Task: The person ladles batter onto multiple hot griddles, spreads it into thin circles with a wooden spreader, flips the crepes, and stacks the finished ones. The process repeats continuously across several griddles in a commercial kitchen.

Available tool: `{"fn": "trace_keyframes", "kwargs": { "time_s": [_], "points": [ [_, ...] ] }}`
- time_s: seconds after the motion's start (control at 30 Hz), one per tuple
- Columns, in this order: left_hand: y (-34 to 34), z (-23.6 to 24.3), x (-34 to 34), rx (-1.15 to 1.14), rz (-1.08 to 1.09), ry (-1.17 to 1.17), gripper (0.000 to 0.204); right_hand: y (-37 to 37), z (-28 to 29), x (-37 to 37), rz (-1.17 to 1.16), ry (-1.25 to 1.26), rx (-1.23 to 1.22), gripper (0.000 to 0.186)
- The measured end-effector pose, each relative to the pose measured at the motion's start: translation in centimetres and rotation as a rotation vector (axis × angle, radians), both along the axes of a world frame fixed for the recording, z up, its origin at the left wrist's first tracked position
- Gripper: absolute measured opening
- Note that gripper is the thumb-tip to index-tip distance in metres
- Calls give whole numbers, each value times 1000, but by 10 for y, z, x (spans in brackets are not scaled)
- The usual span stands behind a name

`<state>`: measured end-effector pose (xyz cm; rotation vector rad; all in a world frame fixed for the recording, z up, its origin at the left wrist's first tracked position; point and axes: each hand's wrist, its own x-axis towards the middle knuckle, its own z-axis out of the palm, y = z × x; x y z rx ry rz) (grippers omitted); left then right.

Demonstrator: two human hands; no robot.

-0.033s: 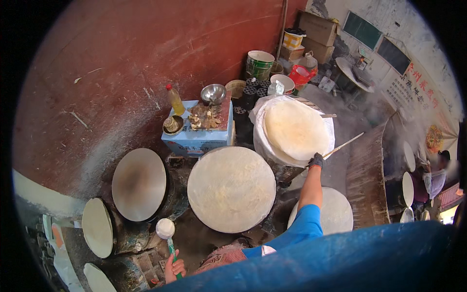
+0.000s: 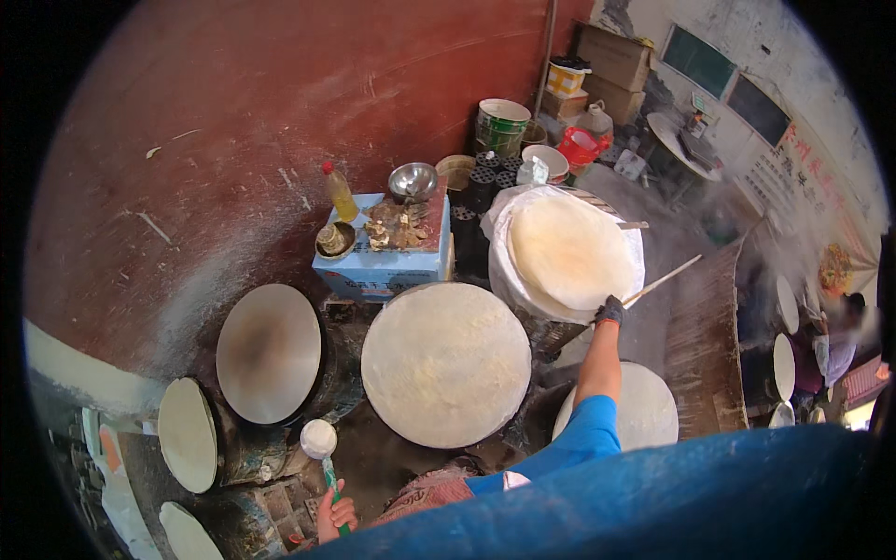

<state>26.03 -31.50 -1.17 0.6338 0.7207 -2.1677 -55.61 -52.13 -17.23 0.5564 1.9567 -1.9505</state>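
Observation:
My left hand (image 2: 337, 514), bare, is wrapped round the green handle of a ladle (image 2: 319, 440). Pale batter or flour seems to fill its bowl, which is over the gap between the round griddles. At the right, my right hand (image 2: 610, 310) wears a dark glove and is closed on a long thin wooden stick (image 2: 665, 281). It is at the near edge of a pile of large thin pancakes (image 2: 569, 247), which lies on a white cloth (image 2: 499, 271). A pale layer covers the middle griddle (image 2: 445, 364). My right forearm passes above another pale griddle (image 2: 644, 411).
A bare griddle with a brown centre (image 2: 268, 353) stands left, beside a pale-covered one (image 2: 187, 436). Behind are a blue box (image 2: 383, 278), an oil bottle (image 2: 341, 193), a metal bowl (image 2: 412, 182) and several buckets (image 2: 501, 131). A person (image 2: 840, 341) is at far right; steam drifts there.

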Motion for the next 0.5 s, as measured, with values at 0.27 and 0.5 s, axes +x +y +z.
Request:
{"fn": "trace_keyframes", "kwargs": {
  "time_s": [0.27, 0.5],
  "points": [
    [34, -14, -19, -137, 181, 127, 33, 42, 23, 33, 503, 614, 848, 50],
    [114, -18, 6, -296, 422, -113, 21, 0, 73, 250, 1142, 997, 329, 45]
  ]
}}
